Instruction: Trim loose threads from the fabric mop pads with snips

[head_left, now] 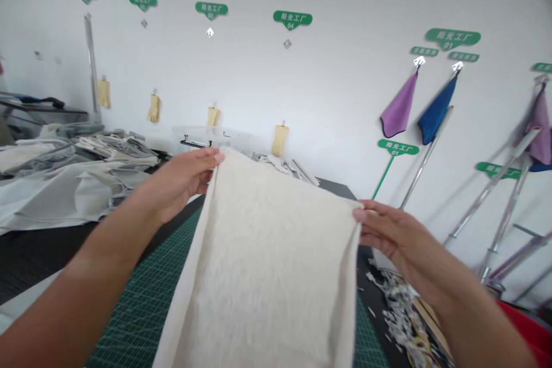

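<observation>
A cream-coloured piece of fabric [276,264] hangs stretched between my two hands, its long sides folded inward a little. At its upper left corner, my left hand [190,178] pinches the edge between thumb and fingers. My right hand [388,227] grips the upper right corner in the same way. The lower end of the fabric runs out of view at the bottom. Beneath it lies a green cutting mat [142,293] with a grid, partly covered by the fabric.
Heaps of grey and white cloth [77,167] lie on the dark table at left. Fabric scraps [401,310] litter the right edge. Behind stands a white wall with yellow gloves [154,108], a purple cloth [400,106], a blue cloth [437,109] and leaning poles [509,213]. Something red [526,328] sits lower right.
</observation>
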Motion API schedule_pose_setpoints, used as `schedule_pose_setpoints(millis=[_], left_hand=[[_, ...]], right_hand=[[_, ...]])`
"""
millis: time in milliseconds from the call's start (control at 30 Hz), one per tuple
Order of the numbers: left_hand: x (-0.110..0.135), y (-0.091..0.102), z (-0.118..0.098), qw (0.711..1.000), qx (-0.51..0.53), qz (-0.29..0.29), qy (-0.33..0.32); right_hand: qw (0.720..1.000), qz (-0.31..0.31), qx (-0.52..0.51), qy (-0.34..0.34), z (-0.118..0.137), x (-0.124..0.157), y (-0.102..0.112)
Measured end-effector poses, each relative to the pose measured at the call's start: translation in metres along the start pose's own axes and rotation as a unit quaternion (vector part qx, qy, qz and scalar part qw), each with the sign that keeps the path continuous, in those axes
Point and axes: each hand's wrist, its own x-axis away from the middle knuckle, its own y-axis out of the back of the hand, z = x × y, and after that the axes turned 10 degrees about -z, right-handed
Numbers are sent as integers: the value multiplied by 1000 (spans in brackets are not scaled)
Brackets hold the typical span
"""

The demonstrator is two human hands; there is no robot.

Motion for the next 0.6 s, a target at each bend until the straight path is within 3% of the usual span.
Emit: schedule_pose_setpoints(millis=[167, 300, 400, 500, 600], left_hand=[[-37, 13, 138, 985, -74, 1, 158], [-46, 22, 225, 972, -108, -12, 208], [-49, 23, 258, 966, -113, -30, 231], [-51, 20, 271, 959, -159, -28, 232], [-53, 17, 278, 954, -233, 7, 190]], right_hand=[[973, 65, -81, -208, -118, -27, -55], [957, 94, -38, -271, -200, -31, -87], [964, 107, 39, -242, -229, -32, -99], [972, 106, 133, -162, -239, -38, -105], [968, 100, 218, -76, -239, -46, -110]])
